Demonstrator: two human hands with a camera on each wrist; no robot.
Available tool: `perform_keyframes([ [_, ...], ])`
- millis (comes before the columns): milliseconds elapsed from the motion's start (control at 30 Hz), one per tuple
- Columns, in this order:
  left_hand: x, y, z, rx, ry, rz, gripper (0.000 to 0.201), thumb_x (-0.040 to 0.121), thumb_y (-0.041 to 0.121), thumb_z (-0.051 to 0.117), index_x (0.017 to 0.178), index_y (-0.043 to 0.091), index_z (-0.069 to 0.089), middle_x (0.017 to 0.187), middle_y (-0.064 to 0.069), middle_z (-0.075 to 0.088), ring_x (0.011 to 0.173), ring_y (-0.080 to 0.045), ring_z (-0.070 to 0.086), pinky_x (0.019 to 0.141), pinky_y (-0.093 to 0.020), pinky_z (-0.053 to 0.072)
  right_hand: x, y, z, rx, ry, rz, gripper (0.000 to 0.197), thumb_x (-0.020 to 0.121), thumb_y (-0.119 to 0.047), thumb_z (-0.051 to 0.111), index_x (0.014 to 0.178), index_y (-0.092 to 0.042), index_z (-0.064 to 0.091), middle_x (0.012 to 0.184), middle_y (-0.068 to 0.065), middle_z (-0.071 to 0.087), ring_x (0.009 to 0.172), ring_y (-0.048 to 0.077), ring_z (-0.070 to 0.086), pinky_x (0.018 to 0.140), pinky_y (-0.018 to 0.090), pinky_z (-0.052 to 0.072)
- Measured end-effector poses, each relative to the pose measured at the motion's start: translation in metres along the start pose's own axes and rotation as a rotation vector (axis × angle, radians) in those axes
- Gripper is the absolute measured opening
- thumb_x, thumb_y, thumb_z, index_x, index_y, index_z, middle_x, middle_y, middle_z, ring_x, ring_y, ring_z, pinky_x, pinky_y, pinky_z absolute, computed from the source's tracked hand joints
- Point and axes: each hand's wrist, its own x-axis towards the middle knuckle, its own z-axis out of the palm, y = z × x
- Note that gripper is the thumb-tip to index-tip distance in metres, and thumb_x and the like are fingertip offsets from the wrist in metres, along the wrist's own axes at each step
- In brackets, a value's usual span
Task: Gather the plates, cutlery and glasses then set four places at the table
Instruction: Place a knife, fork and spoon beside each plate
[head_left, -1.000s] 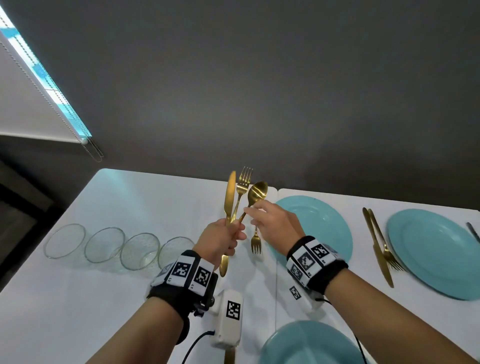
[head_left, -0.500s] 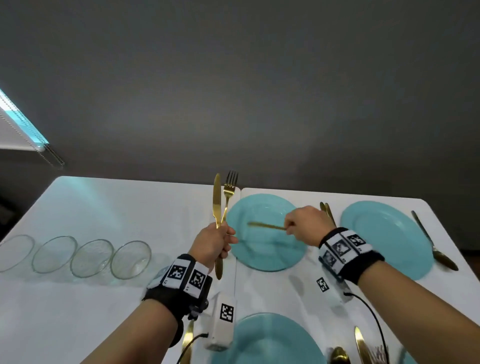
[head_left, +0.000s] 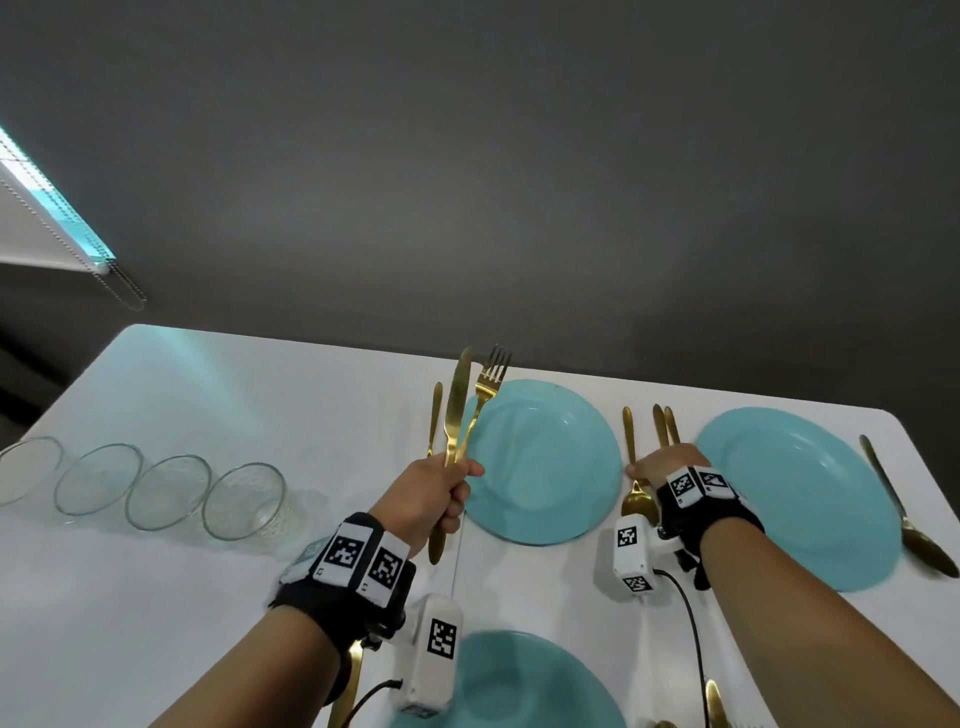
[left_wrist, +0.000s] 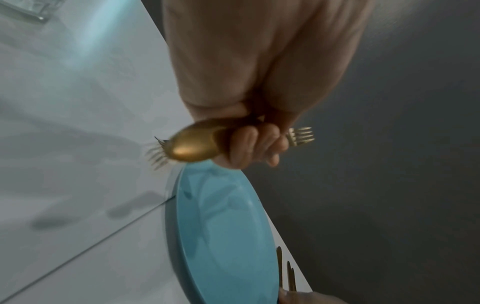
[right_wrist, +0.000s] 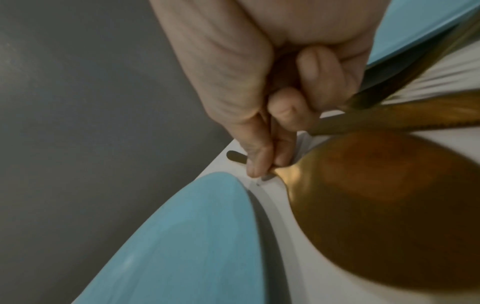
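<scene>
My left hand (head_left: 451, 480) grips a gold knife (head_left: 457, 400) and a gold fork (head_left: 489, 382) by their handles, upright at the left rim of the far middle teal plate (head_left: 540, 462). In the left wrist view the curled fingers (left_wrist: 255, 144) wrap both handles, with the fork tines (left_wrist: 301, 135) showing past them. My right hand (head_left: 647, 467) pinches the handle of a gold spoon (head_left: 635, 501) that lies low on the table just right of that plate. The right wrist view shows thumb and finger (right_wrist: 257, 164) on the spoon (right_wrist: 376, 195), beside the plate rim (right_wrist: 207, 226).
Several clear glasses (head_left: 244, 501) stand in a row at the left. A second fork (head_left: 434, 415) lies left of the middle plate. A knife and fork (head_left: 665, 426) lie between it and the right plate (head_left: 795, 493), with a spoon (head_left: 904, 519) beyond. A near plate (head_left: 524, 680) is at the front.
My right hand has carried the spoon from over the middle plate to its right side and lowered it to the table. The left hand still holds the knife and fork upright.
</scene>
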Motion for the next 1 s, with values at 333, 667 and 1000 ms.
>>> perform_keyframes([
  [333, -0.001, 0.002, -0.001, -0.082, 0.065, 0.002, 0.011, 0.095, 0.007, 0.036, 0.088, 0.007, 0.044, 0.06, -0.007, 0.052, 0.049, -0.013, 0.036, 0.045, -0.023, 0.028, 0.018, -0.012, 0.001, 0.024, 0.007, 0.031, 0.047, 0.077, -0.047, 0.07, 0.104, -0.009, 0.068, 0.098, 0.004, 0.072, 0.089, 0.019, 0.069, 0.07, 0.027, 0.051],
  [667, -0.001, 0.006, 0.006, -0.077, 0.082, 0.023, 0.014, 0.097, 0.008, 0.033, 0.091, 0.007, 0.045, 0.063, -0.007, 0.052, 0.051, -0.013, 0.038, 0.046, -0.023, 0.031, 0.022, -0.011, 0.002, 0.056, 0.045, 0.025, 0.044, 0.078, -0.041, 0.073, 0.105, -0.006, 0.064, 0.101, 0.007, 0.071, 0.081, 0.02, 0.063, 0.053, 0.025, 0.04],
  [1000, -0.012, 0.006, 0.007, -0.118, 0.082, 0.083, 0.017, 0.099, 0.004, 0.031, 0.091, 0.005, 0.046, 0.072, -0.01, 0.061, 0.047, -0.01, 0.05, 0.046, -0.02, 0.043, -0.049, -0.032, -0.018, 0.121, 0.243, -0.398, 0.027, 0.092, -0.028, 0.052, 0.096, -0.01, 0.073, 0.11, 0.009, 0.07, 0.101, 0.027, 0.062, 0.085, 0.026, 0.043],
])
